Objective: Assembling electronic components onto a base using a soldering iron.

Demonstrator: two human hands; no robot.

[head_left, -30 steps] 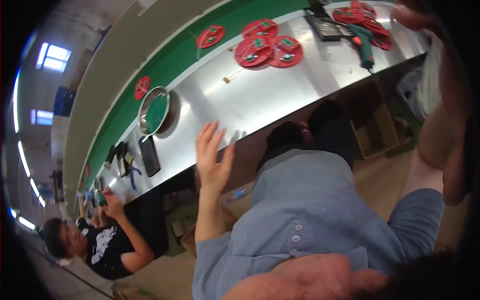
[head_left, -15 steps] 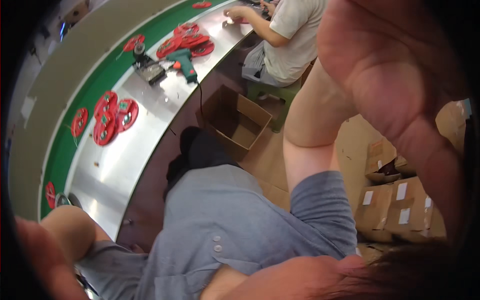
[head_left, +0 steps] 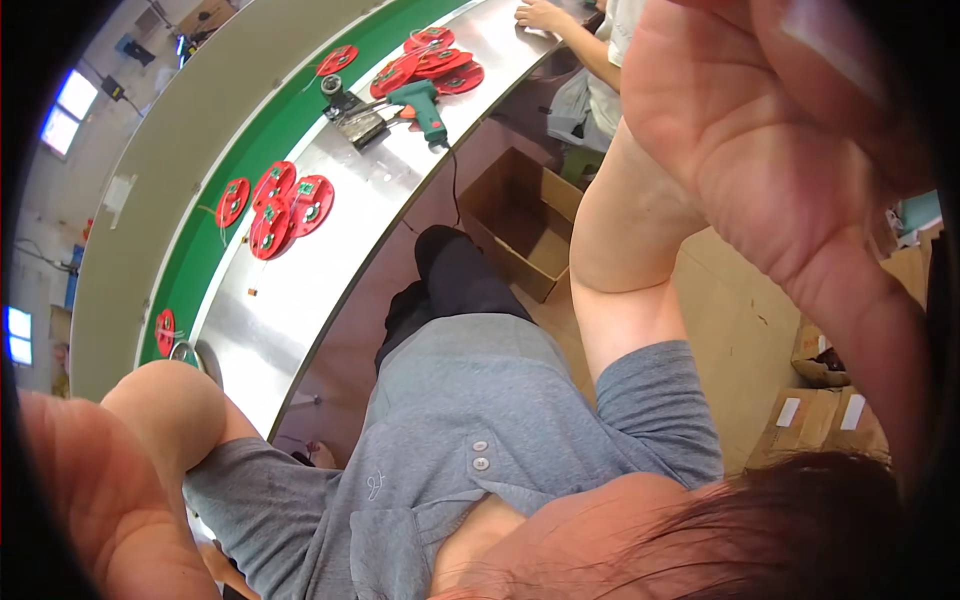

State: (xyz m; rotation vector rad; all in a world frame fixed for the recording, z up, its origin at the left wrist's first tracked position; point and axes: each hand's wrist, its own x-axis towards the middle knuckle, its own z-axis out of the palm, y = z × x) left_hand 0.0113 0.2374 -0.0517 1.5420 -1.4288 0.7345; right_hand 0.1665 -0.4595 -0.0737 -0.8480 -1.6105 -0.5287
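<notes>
Both my hands are raised very near the camera. My right hand fills the upper right with its palm toward me; one digit stretches down along the dark rim and a fingertip with its nail shows at the top. Low at the left rim is my left hand, mostly palm, its fingers cut off. Whatever either hand may touch lies out of view. Beyond my left elbow, on the metal bench, lies a cluster of round red discs bearing small green boards. Farther along sit a green gun-shaped corded tool, a black-and-metal stand and another red pile.
A green conveyor strip with several red discs runs behind the bench. An open cardboard box stands on the floor by my feet. Taped cartons are at right. A co-worker's hand rests on the far bench.
The view has swung, so the bench and discs sit farther right and more of the room shows at left. Both hands stay raised by the camera; more of my left palm shows.
</notes>
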